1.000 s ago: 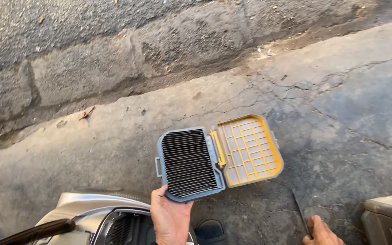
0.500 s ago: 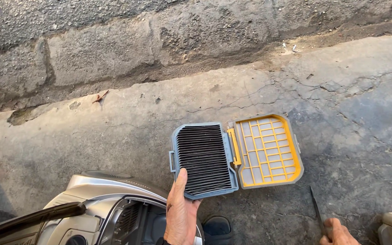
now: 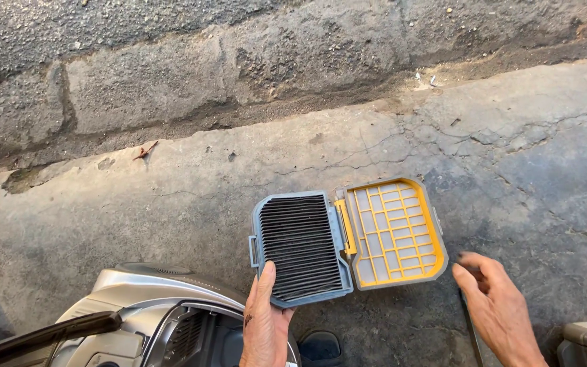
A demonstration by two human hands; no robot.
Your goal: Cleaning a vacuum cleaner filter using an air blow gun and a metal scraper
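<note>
The left hand [image 3: 265, 325] holds a hinged filter cassette [image 3: 344, 239] above the cracked concrete ground [image 3: 171, 204], its thumb pressed on the near edge of the grey frame and the remaining fingers hidden underneath, so the grip is closed on the frame. The cassette lies spread open: the grey half with the dark pleated filter [image 3: 300, 246] sits on the left, and the yellow grid cover [image 3: 393, 231] is folded out to the right.

Compared with half a second ago, the right hand [image 3: 497, 309] has risen well into view from the bottom right corner. Its fingers are now loosely spread and curled, close to the near right corner of the yellow cover but not touching it. A thin dark tool [image 3: 471, 329] runs under the hand; I cannot tell whether the hand grips it. The cassette keeps much the same place in the left hand.

A silver vacuum cleaner body [image 3: 151, 306] sits at the near left, and a rough stone curb [image 3: 171, 81] runs across the far side.
</note>
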